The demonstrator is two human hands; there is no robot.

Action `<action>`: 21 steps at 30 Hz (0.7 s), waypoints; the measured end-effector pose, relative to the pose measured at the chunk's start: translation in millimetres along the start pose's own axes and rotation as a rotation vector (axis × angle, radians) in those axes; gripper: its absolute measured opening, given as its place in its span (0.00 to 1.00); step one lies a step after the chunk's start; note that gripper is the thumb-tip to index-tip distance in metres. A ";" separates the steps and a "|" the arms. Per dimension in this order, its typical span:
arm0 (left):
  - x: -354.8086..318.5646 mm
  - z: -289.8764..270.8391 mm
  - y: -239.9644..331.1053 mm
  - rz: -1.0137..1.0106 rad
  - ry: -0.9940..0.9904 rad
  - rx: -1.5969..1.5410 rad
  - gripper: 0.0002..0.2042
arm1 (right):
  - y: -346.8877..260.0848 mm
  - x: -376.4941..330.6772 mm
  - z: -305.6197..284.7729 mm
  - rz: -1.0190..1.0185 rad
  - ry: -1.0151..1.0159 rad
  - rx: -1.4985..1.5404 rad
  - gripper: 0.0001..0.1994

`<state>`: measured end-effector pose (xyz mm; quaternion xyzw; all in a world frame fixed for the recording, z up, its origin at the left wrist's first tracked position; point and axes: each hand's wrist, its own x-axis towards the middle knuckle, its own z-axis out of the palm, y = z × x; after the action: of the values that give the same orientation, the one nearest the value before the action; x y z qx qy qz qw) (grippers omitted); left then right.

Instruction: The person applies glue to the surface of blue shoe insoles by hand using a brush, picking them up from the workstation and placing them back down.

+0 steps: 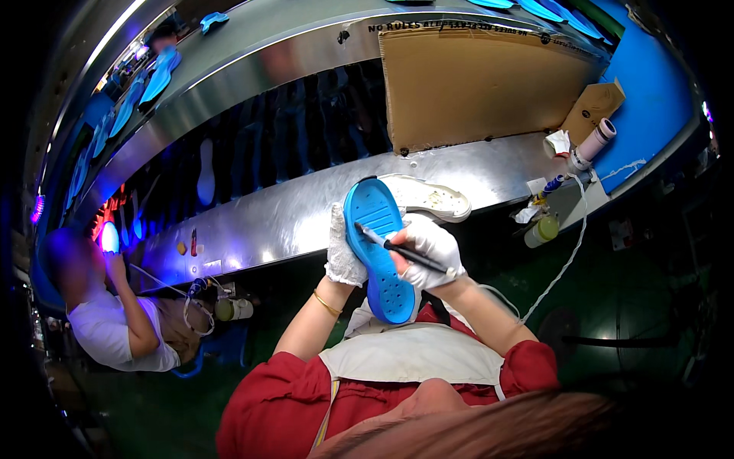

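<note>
My left hand (344,249), in a pale knit glove, grips the edge of a blue shoe sole (391,292), which is held up at a tilt in front of me. Its inner face shows, with ridges across the middle and small holes near the heel. A slim dark-handled brush (373,236) is pinched in the gloved fingers of my right hand (430,249). The brush's tip lies over the sole's inner face by the left edge; whether it touches is hard to tell. Behind the blue sole, a white sole (436,200) rests on the metal ledge.
Along the far side runs a metal ledge (306,200) beneath a conveyor (264,34) carrying blue soles. A cardboard sheet (489,92) leans there. At right are a pink cylinder (596,141), a yellow-green container (541,232) and a white cord (569,260). Another person (126,321) sits at left.
</note>
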<state>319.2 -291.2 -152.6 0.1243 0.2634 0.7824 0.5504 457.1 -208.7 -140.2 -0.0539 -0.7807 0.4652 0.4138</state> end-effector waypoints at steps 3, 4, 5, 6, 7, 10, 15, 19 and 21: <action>-3.5 -6.0 7.8 -0.070 -0.113 -0.006 0.40 | -14.1 -9.1 5.3 -0.019 -0.072 0.046 0.10; -7.0 -8.8 8.9 -0.124 -0.130 -0.036 0.41 | -21.5 -9.8 2.2 -0.004 -0.088 0.018 0.09; -11.4 -11.6 8.7 -0.178 -0.147 -0.067 0.42 | -20.2 -16.7 -0.5 0.174 -0.085 0.192 0.09; -16.0 -13.5 7.1 -0.233 -0.164 -0.097 0.42 | -16.8 -23.5 -5.3 0.352 -0.079 0.366 0.08; -26.6 -2.2 4.4 -0.226 -0.181 0.022 0.43 | -13.2 -24.7 -12.8 0.186 -0.032 0.169 0.07; -43.4 -29.9 -19.6 -0.319 -0.085 0.238 0.43 | 4.9 -35.7 -25.7 0.163 0.019 0.080 0.06; -26.3 -36.7 -25.3 -0.299 -0.039 0.200 0.44 | -0.5 -36.9 -17.5 0.317 -0.066 0.428 0.05; -7.7 -14.6 -19.0 -0.139 -0.005 0.142 0.50 | 10.8 -21.7 -17.9 0.288 0.051 0.340 0.04; -0.8 -7.2 -16.0 -0.106 -0.059 0.042 0.50 | 0.2 -11.4 -13.5 0.074 -0.001 0.187 0.04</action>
<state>328.7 -289.8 -167.3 0.1445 0.2695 0.7425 0.5960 473.9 -204.7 -144.2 -0.0437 -0.7315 0.5510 0.3992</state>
